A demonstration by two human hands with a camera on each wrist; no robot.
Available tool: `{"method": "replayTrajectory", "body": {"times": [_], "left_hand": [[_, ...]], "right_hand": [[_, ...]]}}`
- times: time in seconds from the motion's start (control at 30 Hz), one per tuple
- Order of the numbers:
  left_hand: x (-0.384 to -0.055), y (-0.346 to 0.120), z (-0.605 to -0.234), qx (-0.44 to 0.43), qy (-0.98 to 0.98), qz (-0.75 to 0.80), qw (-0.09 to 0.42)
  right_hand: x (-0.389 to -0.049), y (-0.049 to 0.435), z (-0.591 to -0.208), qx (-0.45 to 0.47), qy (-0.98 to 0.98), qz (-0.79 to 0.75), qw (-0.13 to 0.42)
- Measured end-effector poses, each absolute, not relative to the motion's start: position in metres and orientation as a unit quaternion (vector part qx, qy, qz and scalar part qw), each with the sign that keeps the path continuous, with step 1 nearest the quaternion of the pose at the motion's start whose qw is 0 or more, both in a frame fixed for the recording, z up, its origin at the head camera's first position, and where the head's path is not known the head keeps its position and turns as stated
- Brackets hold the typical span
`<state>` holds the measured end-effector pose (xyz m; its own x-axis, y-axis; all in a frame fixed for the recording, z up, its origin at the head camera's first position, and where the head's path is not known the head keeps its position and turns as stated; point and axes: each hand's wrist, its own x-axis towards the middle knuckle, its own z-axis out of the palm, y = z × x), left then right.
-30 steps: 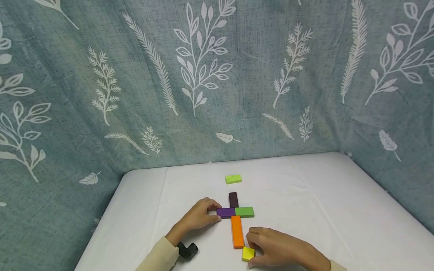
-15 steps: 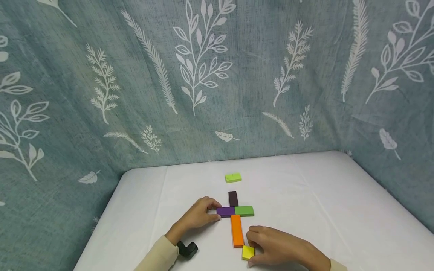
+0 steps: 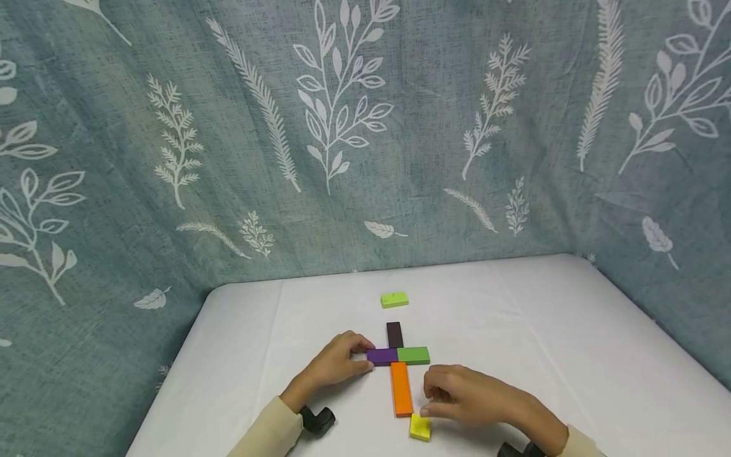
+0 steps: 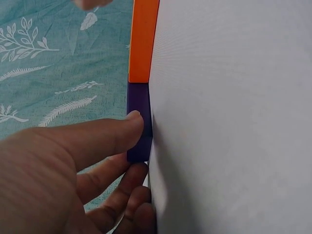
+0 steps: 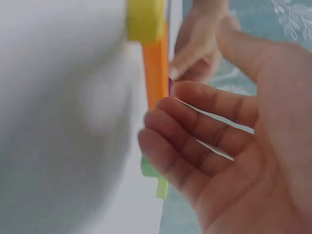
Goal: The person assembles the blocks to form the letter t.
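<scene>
The left hand [image 3: 338, 362] pinches the left end of a purple block [image 3: 381, 357], its thumb on the near side in the left wrist view. Beside the purple block lies a green block [image 3: 414, 355], end to end with it. An orange block [image 3: 401, 389] extends toward the person from where those two meet, and a dark brown block [image 3: 394, 334] extends away. At the orange block's near end sits a yellow block [image 3: 420, 428]. Just above and right of it is the right hand [image 3: 471, 393], holding nothing, fingers loosely bent and thumb apart in the right wrist view [image 5: 209, 131].
A lime green block [image 3: 394, 299] lies by itself farther back on the white-covered table [image 3: 485, 317]. A teal leaf-patterned curtain [image 3: 422, 158] surrounds the back and sides. Black wrist cameras show at the left sleeve [image 3: 268, 428] and the right wrist.
The right hand has let go of the yellow block and lifted up and slightly away. The yellow block stays at the orange block's end. The left hand keeps its hold on the purple block.
</scene>
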<state>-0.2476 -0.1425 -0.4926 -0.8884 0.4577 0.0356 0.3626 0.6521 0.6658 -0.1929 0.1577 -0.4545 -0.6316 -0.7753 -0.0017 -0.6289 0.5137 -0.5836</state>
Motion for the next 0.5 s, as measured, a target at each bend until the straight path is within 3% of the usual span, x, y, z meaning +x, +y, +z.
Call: {"method": "replayTrajectory", "body": {"times": [0.2,0.5], "left_hand": [[-0.249,-0.143,-0.493,0.226,0.905,0.354,0.068],[-0.248,-0.143,-0.495,0.227,0.905,0.354,0.067]], "right_hand": [[-0.221,0.163,-0.442,-0.394,0.868,-0.288,0.089],[-0.29,0.159,-0.439,-0.4,0.877,-0.262,0.041]]}}
